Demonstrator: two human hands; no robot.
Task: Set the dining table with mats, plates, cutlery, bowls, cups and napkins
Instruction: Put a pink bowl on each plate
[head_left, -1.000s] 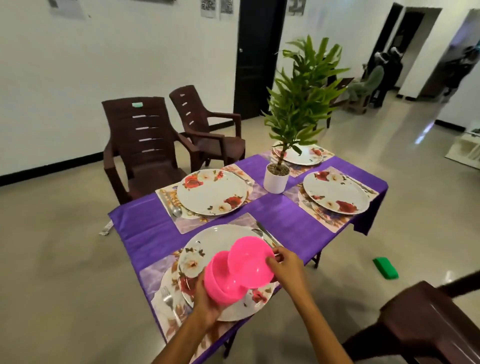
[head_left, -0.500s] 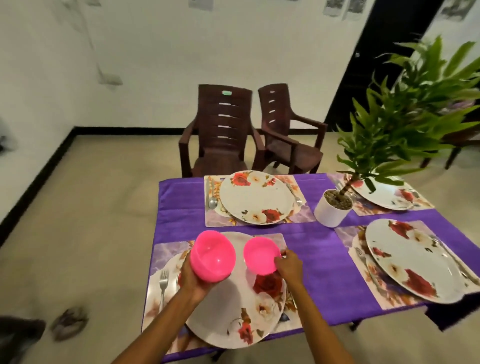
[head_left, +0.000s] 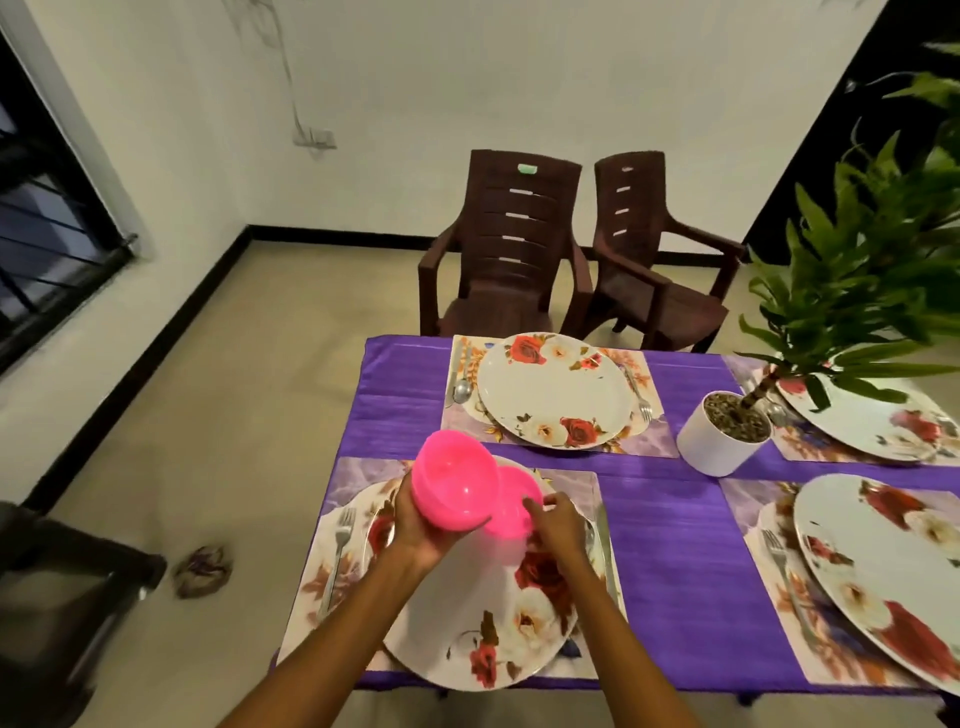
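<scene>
Lowered since half a second ago, the smaller glossy pink plastic bowl (head_left: 511, 506), pinched at its rim by the right hand (head_left: 558, 525), now sits low over the near floral white dinner plate (head_left: 483, 597), likely about to be set down there. Left hand (head_left: 423, 527) cups the other pink plastic bowl(s) (head_left: 454, 486) from below, tilted clear, probably held back for the far floral plate (head_left: 556, 389) on the purple-clothed worktop (head_left: 670, 514).
</scene>
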